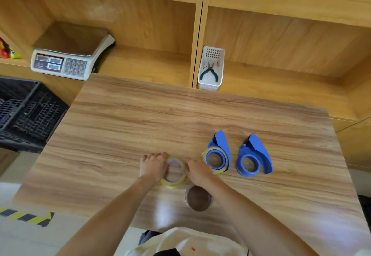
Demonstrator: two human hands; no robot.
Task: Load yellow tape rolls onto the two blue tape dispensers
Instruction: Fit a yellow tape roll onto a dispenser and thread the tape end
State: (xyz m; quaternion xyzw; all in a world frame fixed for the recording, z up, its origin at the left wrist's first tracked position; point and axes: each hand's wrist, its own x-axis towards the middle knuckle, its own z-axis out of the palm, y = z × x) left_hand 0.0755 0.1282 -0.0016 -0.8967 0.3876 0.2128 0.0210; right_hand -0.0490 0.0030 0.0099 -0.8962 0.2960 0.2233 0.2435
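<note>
We are working on the second roll: our left hand [152,166] and right hand [197,170] are both curling their fingers around the rim of a yellow tape roll [173,172] lying flat on the table [120,115]. Just right of it, the nearer blue dispenser [217,153] is already carrying a yellow roll [215,160]. The far-right dispenser [254,157] is standing empty. Next, we judge, we are needing to lift this roll and seat it over that empty hub.

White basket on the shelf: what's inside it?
The white basket holds green-handled pliers and some thin metal pieces beside them; too small to identify. Its near wall hides the basket's front floor.
</note>
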